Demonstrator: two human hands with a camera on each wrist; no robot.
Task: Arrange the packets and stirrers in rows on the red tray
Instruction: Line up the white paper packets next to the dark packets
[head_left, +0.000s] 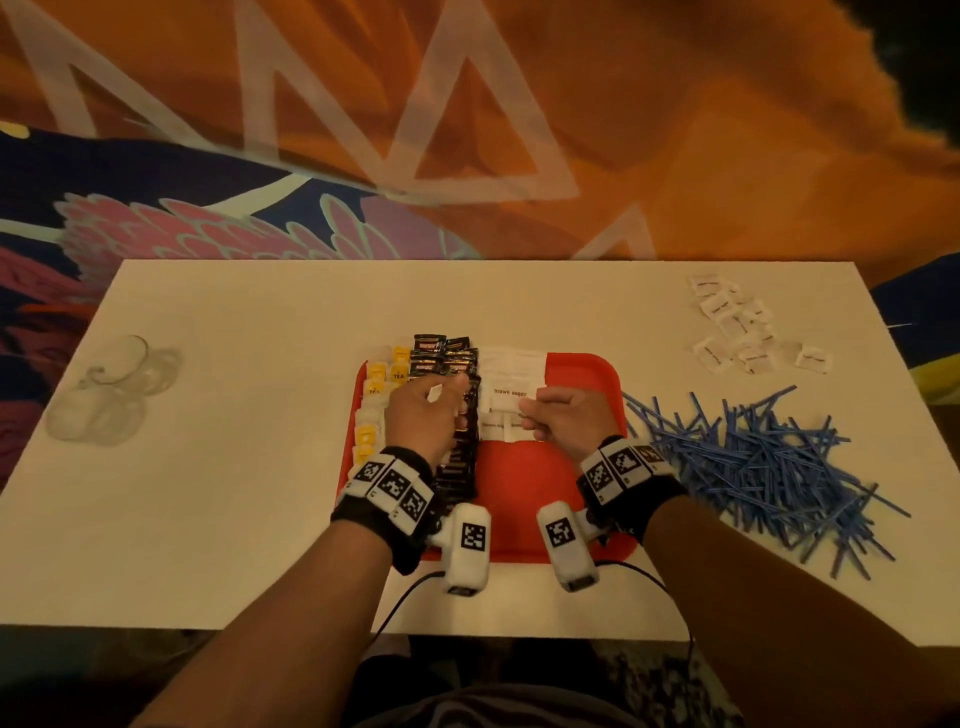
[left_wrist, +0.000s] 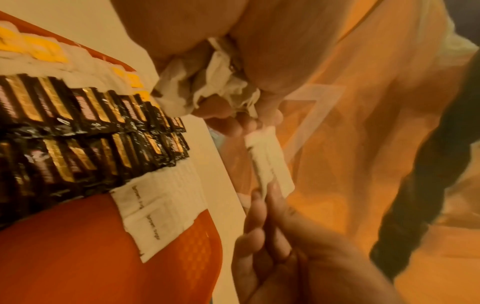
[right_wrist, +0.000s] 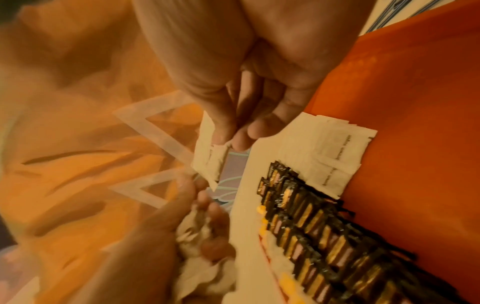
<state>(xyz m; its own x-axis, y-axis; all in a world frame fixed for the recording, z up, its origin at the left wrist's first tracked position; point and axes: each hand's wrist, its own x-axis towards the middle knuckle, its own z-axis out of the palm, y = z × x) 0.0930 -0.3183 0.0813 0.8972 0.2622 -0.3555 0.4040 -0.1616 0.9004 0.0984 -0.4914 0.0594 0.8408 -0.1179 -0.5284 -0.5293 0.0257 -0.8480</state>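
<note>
Both hands are hovering over the far half of the red tray (head_left: 582, 374). The left hand (head_left: 423, 415) is clutching a crumpled bunch of white packets (left_wrist: 207, 86); only the wrist views are showing that wad. The right hand (head_left: 563, 423) is pinching a single sugar packet (right_wrist: 211, 158) by its edge. Beside the tray, the blue stirrers (head_left: 753, 462) are lying heaped on the table (head_left: 234, 467).

Both forearms are bare. Each wrist carries a black fabric wrist strap (head_left: 382, 512) ringed with white blocks printed with black-and-white square markers (head_left: 395, 484). A white boxy camera pod (head_left: 468, 548), likewise marked, juts from each strap, trailing thin black cables (head_left: 402, 597).
</note>
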